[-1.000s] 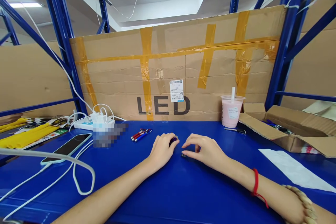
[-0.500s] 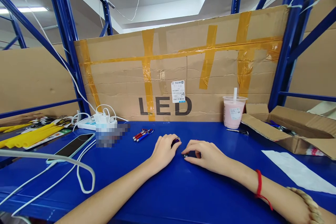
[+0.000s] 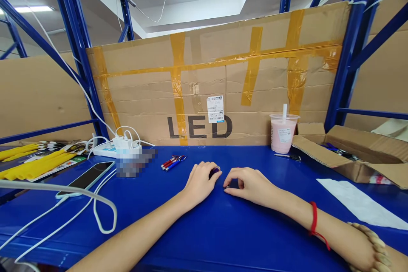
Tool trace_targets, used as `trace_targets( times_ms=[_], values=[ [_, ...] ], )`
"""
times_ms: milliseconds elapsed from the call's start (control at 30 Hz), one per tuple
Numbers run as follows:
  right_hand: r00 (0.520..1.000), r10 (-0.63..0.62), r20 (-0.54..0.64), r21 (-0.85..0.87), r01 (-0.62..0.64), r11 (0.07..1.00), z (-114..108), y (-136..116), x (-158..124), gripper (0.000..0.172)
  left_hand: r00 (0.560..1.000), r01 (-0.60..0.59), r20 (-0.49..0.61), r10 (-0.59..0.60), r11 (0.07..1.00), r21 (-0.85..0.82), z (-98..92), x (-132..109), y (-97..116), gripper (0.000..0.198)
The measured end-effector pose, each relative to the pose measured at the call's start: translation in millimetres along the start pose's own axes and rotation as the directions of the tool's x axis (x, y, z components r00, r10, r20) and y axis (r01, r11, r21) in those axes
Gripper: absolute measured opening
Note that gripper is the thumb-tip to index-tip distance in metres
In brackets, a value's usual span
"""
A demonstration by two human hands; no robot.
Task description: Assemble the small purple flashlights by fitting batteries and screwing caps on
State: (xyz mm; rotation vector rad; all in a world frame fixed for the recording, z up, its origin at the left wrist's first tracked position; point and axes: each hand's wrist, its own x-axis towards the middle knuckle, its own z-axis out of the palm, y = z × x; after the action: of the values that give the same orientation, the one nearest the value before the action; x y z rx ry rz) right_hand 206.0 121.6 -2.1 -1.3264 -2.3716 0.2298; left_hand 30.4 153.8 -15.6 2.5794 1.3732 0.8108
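Observation:
My left hand [image 3: 199, 185] rests on the blue tabletop [image 3: 204, 233], its fingers curled round a small purple cylinder [image 3: 214, 171], mostly hidden by the fingers, with a shiny end. A short gap to the right, my right hand [image 3: 250, 185] is closed in a pinch, thumb against index finger. Something small and dark [image 3: 227, 187] shows at those fingertips, too little of it to name. Beyond my left hand lie several slim red and blue pen-like sticks [image 3: 173, 162] with metallic ends, side by side.
At left are a phone [image 3: 86, 179] on a white cable, a power strip [image 3: 106, 149] and yellow tubes [image 3: 41, 165]. A pink drink cup [image 3: 283, 134], an open cardboard box [image 3: 357, 170] and white paper [image 3: 363, 204] stand or lie at right. A cardboard panel [image 3: 153, 93] closes the back.
My right hand has shifted slightly right, and the small piece in its pinch is more hidden. The left hand keeps its hold with little movement. The view has tilted slightly.

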Motion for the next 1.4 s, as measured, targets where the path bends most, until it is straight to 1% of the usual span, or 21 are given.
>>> trace_targets(
  times_ms=[133, 333, 500, 667, 1000, 1400],
  values=[
    [1.0, 0.007, 0.006, 0.004, -0.007, 1.0, -1.0, -1.6, -1.3, 0.011, 1.0, -0.021, 0.022, 0.021, 1.0, 0.008, 0.5, -0.2, 0.4, 0.014],
    [1.0, -0.017, -0.008, -0.017, 0.017, 1.0, -1.1, -1.4, -2.6, 0.013, 0.998, -0.047, 0.044, 0.047, 0.999, 0.0, 1.9, -0.4, 0.9, 0.015],
    [0.999, -0.038, -0.015, -0.029, 0.038, 0.999, 0.0, 0.8, -2.0, 0.013, 0.998, -0.041, 0.046, 0.041, 0.999, -0.002, -0.2, -0.7, 2.2, 0.014],
    [1.0, -0.024, 0.001, -0.017, 0.024, 1.0, -1.9, -0.8, -2.2, 0.013, 0.998, -0.038, 0.059, 0.038, 0.999, 0.0, -2.5, -1.7, 4.7, 0.016],
    [1.0, -0.028, 0.001, -0.017, 0.028, 0.999, -1.5, -0.5, -2.1, 0.013, 0.996, -0.06, 0.067, 0.061, 0.998, -0.016, 0.0, -0.8, 3.4, 0.016],
    [0.999, -0.035, -0.008, -0.014, 0.034, 0.999, -2.1, -0.5, -2.6, 0.012, 0.995, -0.062, 0.077, 0.064, 0.998, -0.031, -2.7, -2.4, 6.5, 0.016]
  ],
)
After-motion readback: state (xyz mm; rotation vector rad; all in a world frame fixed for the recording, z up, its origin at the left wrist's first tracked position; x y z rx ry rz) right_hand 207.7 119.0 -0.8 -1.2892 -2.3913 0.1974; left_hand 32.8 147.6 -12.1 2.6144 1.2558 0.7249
